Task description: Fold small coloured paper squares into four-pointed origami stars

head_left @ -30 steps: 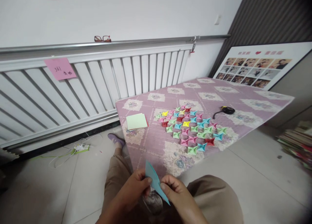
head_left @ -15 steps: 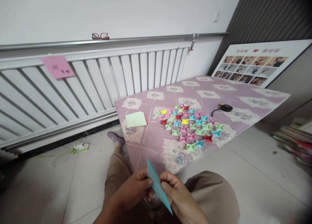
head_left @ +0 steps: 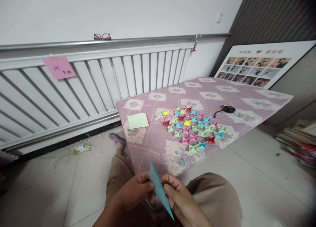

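A folded sheet of blue paper (head_left: pixel 158 189) stands tilted between my hands, above my lap at the near corner of the table. My left hand (head_left: pixel 138 190) pinches its left side, thumb on the face towards me. On the other side, my right hand (head_left: pixel 178 195) grips the long edge with thumb and curled fingers. Several small folded paper pieces (head_left: pixel 187 123) in green, pink, blue, red and yellow sit in rows on the patterned tablecloth (head_left: pixel 153 148). To their left lies a stack of square paper (head_left: pixel 138 121), pale green on top with a red edge showing.
A black coiled item with a strap (head_left: pixel 228 109) lies on the table's right part. Beyond the table runs a white radiator (head_left: pixel 138 72) with a pink note (head_left: pixel 59 68); glasses (head_left: pixel 102 37) rest on the pipe. A power strip (head_left: pixel 81 149) with cables is on the floor.
The blue paper has turned slightly in my fingers and its face looks narrower. Both hands keep their hold in nearly the same place.
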Demonstrator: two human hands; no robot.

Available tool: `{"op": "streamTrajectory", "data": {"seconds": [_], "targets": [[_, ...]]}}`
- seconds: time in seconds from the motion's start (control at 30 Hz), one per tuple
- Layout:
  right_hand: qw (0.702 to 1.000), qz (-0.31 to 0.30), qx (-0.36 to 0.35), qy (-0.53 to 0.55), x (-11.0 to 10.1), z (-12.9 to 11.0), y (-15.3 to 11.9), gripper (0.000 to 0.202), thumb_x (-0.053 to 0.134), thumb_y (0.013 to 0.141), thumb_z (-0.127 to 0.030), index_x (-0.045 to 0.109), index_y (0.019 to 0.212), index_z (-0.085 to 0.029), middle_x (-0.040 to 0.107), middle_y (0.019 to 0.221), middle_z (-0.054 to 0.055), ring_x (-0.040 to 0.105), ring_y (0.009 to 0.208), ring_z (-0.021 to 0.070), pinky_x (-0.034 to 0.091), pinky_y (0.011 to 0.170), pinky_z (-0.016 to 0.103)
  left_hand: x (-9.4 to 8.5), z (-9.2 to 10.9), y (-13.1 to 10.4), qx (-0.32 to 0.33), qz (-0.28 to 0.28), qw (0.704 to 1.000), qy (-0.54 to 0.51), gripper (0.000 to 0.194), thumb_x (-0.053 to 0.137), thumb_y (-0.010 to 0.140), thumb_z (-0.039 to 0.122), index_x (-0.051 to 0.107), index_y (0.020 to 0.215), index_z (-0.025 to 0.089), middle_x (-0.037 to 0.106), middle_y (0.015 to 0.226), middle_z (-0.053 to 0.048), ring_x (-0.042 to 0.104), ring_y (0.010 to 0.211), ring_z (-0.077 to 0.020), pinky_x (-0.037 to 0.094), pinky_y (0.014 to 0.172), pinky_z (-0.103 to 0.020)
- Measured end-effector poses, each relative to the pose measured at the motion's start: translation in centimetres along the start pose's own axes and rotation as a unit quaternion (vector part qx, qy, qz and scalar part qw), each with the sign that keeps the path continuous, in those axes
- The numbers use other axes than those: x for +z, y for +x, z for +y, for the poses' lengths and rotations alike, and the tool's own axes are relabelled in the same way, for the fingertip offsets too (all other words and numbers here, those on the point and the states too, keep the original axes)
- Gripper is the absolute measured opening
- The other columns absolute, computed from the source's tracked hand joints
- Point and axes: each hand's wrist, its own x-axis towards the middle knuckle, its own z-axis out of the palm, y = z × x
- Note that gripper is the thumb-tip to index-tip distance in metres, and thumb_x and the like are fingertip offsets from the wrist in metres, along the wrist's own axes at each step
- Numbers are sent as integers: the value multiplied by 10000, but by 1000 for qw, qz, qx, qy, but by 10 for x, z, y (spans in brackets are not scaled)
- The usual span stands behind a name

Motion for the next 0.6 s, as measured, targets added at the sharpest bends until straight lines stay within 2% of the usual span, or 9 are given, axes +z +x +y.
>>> {"op": "streamTrajectory", "data": {"seconds": [0.23,0.6], "targets": [[1000,9,-2,-8,2,0,0,297,732,729,-414,540,795,-196,644,630,-4,631,628,159,427,659,280,-2,2,-1,-3,-3,999,48,320,698,758,411,612,876,126,571,641,-5,514,523,-89,417,540,-220],[1000,-10,8,3,-1,2,1,298,730,730,-411,538,799,-194,656,682,11,634,637,165,439,681,300,-2,1,-4,-2,-22,1000,0,247,700,774,324,624,905,129,590,672,-6,542,536,-84,426,545,-206]]}}
